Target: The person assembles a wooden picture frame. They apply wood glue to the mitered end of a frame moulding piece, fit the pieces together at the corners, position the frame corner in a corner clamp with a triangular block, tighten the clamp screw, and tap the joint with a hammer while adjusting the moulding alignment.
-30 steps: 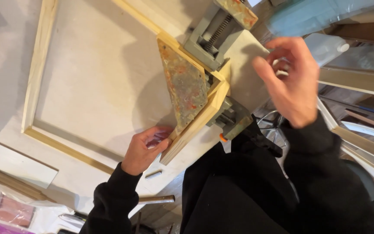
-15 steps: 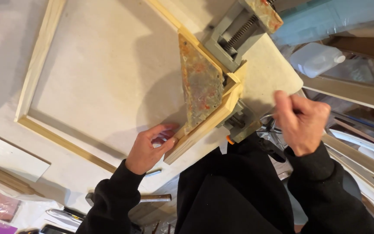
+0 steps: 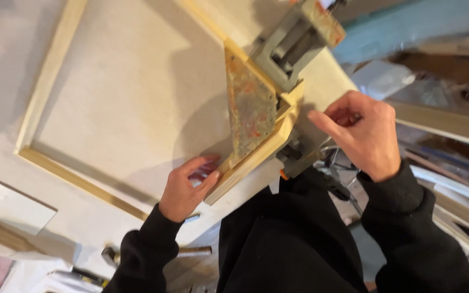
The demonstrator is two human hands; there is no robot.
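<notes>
A pale wooden frame (image 3: 50, 81) lies on a light board (image 3: 131, 92) on the workbench. Its near right corner sits in a grey corner clamp (image 3: 294, 46) with a paint-stained triangular plate (image 3: 251, 111). My left hand (image 3: 185, 187) presses on the lower end of the clamped frame bar (image 3: 256, 157), fingers against the wood. My right hand (image 3: 362, 133) hovers just right of the clamp's corner, fingers curled and pinched together; whether something small is in them is not clear.
A grey clamp screw with an orange tip (image 3: 294, 163) juts out below the corner. Stacked frame strips and boards (image 3: 451, 125) crowd the right side. A hammer-like tool (image 3: 153, 254) lies low by the bench edge. White sheets (image 3: 6, 201) sit at left.
My right hand came down from near the clamp's top, dropped to the lower right, then rose back to the clamp corner. My left hand stayed on the frame bar. The view shifted slightly.
</notes>
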